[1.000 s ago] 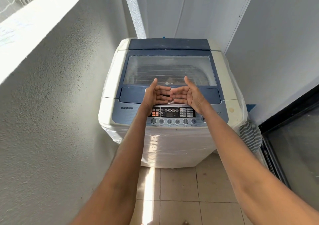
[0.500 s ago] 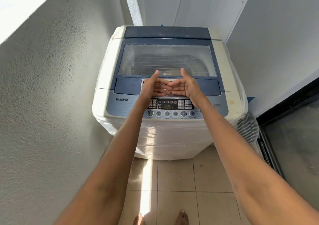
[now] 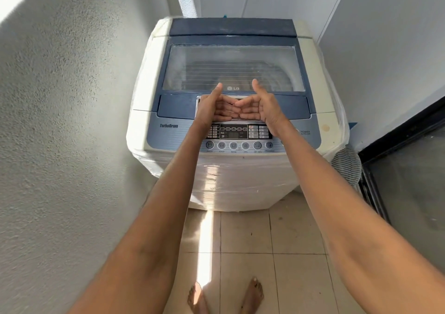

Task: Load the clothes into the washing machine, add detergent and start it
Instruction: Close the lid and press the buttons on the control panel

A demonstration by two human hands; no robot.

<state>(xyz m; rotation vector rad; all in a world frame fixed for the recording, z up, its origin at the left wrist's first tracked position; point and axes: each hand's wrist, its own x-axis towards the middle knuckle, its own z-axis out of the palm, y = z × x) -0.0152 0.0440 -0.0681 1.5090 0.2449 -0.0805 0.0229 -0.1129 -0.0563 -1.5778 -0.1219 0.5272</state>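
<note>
Left hand (image 3: 212,107), right hand (image 3: 261,107) empty, fingertips touching, thumbs up — above closed washing machine (image 3: 231,72) lid, front edge.

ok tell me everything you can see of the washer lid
The lid lies shut and flat on the top-loading washing machine. It has a cloudy clear window in a dark blue frame, an LG mark at its front edge and a silver handle recess there. The left hand and right hand hover over that recess.
</note>
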